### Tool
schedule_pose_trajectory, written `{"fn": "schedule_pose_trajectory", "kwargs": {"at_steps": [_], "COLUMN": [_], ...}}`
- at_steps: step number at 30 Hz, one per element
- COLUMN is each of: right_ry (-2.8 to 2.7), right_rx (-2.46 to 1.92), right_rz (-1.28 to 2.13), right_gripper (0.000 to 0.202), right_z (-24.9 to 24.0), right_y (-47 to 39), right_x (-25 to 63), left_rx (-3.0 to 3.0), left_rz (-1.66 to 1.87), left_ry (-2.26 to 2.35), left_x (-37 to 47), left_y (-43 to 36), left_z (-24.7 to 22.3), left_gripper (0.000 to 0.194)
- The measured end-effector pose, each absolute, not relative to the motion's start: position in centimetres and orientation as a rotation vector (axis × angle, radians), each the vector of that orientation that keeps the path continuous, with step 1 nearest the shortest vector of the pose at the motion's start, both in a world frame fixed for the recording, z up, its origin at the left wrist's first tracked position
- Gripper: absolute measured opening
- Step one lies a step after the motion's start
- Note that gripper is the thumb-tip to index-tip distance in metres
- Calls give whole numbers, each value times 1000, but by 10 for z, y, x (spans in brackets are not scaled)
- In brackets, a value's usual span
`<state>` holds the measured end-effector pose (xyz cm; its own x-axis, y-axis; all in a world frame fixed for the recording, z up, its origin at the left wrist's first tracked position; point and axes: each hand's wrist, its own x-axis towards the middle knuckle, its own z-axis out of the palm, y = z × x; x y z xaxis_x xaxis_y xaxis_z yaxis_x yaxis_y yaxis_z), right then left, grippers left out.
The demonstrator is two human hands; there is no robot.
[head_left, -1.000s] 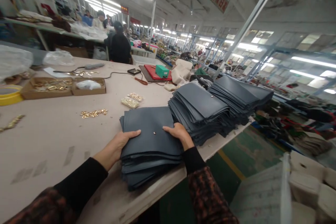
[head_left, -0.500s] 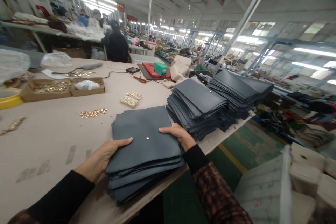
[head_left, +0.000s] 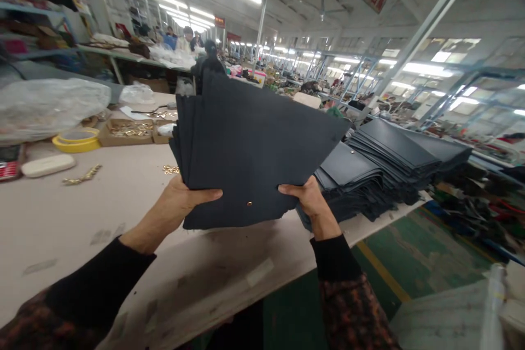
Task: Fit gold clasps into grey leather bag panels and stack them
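Between my two hands, a stack of dark blue-grey leather-like panels (head_left: 258,147) is held tilted up above the table, its faces toward me. A small gold stud (head_left: 249,204) shows near the lower edge of the front panel. My left hand (head_left: 180,202) grips the left side, thumb across the front and fingers hidden behind. On the right side my right hand (head_left: 305,197) clasps it the same way. Just beyond my right hand lies a larger pile of the same panels (head_left: 353,167), with another stack (head_left: 397,145) behind it.
On the pale table (head_left: 135,197) lie gold metal pieces (head_left: 170,169), a gold strip of parts (head_left: 82,175), a cardboard tray of fittings (head_left: 127,131), yellow tape rolls (head_left: 76,139) and a plastic bag (head_left: 53,104). The table's edge runs diagonally below my right hand. Co-workers are in the background.
The stack that rested on the table's near edge is now lifted and tipped upright in both hands. The view has turned a little left.
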<state>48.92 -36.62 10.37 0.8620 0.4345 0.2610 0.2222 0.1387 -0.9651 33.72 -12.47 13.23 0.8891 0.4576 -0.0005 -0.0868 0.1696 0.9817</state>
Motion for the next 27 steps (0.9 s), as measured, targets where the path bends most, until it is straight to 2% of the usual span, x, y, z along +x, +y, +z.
{"fn": "schedule_pose_trajectory", "kwargs": {"at_steps": [7,15,19,22,27], "right_ry": [-520,-645,-644,-610,-611], "right_rx": [-1387,-1485,-1564,-1561,-1484], "right_rz": [261,149,241,261,210], "right_gripper": [58,43,36,45,62], "right_z": [73,63,51,55,67], "right_y": [-353,-367,-384,-384,-369], "right_x": [491,491,495,496,489], "left_rx": [1348,1418,1554,1520,1430], "left_rz": [373,415,425,413,379], "left_ry": [371,328,289,264,252], "left_x": [336,324,320,323,326], "left_y": [-121,-118,-117,-118,-118], "left_z": [101,97,96,93,91], "left_gripper": [61,47,37,36,45]}}
